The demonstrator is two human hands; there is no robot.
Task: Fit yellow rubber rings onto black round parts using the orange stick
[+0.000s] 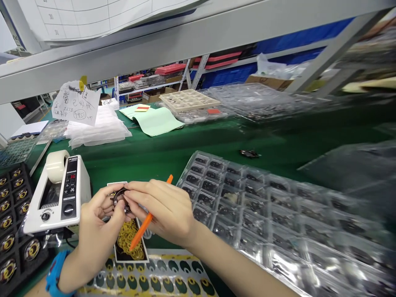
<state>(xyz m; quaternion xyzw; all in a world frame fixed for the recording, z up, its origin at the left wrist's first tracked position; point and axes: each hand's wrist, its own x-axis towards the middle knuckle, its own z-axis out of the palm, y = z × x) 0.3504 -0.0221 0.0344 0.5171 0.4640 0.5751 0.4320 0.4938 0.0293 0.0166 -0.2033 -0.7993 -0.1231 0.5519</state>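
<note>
Ring (120, 194), centre-left: left hand (99, 231) pinches it, right hand (168, 206) too, clasping orange stick (141, 232). Light, stiff, I'd guess; hold the rim.

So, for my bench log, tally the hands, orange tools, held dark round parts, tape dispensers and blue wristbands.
Left hand, right hand: 2
Orange tool: 1
Held dark round part: 1
Tape dispenser: 1
Blue wristband: 1
Total: 6

1 L hand (100, 225) & 1 R hand (168, 208) are seen, w/ 1 blk part (124, 203) & 1 orange stick (141, 232) held. To their L, 1 tape machine (70, 194) & 1 blk tray (19, 260) are seen; under them, 1 box of ylw rings (132, 261).
</note>
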